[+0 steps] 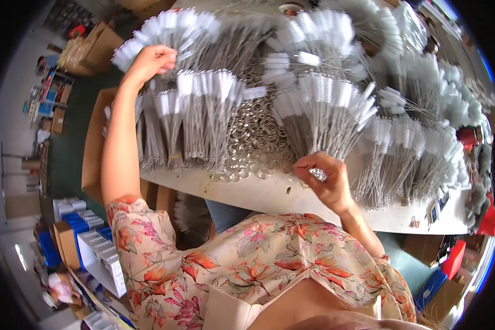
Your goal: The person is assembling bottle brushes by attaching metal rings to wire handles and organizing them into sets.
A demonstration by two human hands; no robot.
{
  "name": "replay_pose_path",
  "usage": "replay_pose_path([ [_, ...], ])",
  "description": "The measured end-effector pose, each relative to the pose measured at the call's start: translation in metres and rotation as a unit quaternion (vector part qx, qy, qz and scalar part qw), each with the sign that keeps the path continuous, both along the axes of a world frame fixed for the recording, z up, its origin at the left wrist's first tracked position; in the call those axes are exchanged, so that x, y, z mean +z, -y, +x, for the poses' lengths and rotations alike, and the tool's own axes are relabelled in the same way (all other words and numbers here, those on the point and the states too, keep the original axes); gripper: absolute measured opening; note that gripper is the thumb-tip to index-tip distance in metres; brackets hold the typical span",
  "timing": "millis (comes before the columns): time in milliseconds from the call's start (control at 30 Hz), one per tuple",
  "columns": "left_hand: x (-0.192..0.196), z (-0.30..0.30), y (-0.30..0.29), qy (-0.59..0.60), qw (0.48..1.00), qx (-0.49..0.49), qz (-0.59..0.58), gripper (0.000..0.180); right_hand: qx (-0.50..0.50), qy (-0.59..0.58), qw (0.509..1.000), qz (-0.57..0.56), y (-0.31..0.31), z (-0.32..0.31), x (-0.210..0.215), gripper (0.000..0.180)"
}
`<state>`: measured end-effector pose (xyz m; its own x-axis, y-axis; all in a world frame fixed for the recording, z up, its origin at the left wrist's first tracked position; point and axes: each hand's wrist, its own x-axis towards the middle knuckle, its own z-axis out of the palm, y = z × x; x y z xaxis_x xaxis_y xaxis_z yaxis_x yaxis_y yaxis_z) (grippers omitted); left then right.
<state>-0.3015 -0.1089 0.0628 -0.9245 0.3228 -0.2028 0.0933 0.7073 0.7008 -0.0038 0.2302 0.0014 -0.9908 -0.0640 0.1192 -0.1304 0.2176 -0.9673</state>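
Wire-stemmed brushes with white bristle heads lie in thick bunches across the table. At the far left, my left hand reaches over a bunch with its fingers curled together next to the bristle heads. Whatever is between those fingertips is too small to tell. Near the table's front edge, my right hand is closed in a pinch, thumb and forefinger forming a loop. Its fingertips are by the stem ends of another bunch of brushes; I cannot make out what they hold. Loose metal rings form a pile between the bunches.
The white table carries more brush bunches on the right. A clear plastic bag lies at the back right. Cardboard boxes stand beyond the left side, and a white bin sits lower left.
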Motion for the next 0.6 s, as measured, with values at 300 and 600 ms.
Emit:
replay_pose_path([
  [300,-0.071,-0.089,-0.014,-0.219,0.885,0.072,-0.405,0.026,-0.207,-0.046,0.964,0.159,-0.118,-0.031,0.032,0.011],
  [600,-0.057,-0.063,-0.013,-0.332,0.856,0.111,-0.380,0.019,-0.136,-0.084,0.950,0.270,-0.158,-0.190,0.030,0.017],
])
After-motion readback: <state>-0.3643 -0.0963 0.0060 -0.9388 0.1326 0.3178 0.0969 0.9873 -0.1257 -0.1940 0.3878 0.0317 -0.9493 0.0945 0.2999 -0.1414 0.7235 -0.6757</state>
